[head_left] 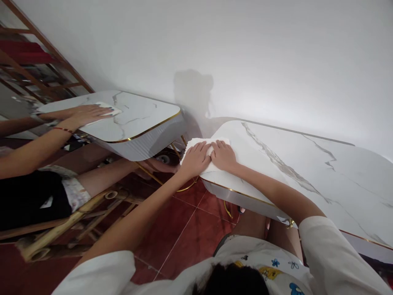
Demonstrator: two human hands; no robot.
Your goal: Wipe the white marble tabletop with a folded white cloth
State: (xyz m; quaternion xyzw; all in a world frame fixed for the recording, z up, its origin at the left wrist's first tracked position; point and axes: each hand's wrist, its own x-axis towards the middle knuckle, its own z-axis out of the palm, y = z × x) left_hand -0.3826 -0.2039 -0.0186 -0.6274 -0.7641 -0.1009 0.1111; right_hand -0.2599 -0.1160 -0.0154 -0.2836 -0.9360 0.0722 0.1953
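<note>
A white cloth point(219, 167) with a ruffled edge lies over the left corner of the white marbled table point(291, 164), part of it overhanging the rim. My left hand point(196, 157) rests flat on the cloth at the corner, fingers extended. Beside it, my right hand point(223, 155) presses down on the same cloth, palm down with fingers stretched out. The fingertips of both hands nearly meet. Neither hand is closed around the cloth.
A second marbled table point(144, 112) with a gold rim stands to the left. There, another person's hands point(82, 114) lie on a white cloth point(102, 110). A bamboo chair point(73, 221) is below. A pale wall point(260, 61) runs behind both tables; a wooden rack point(46, 37) stands far left.
</note>
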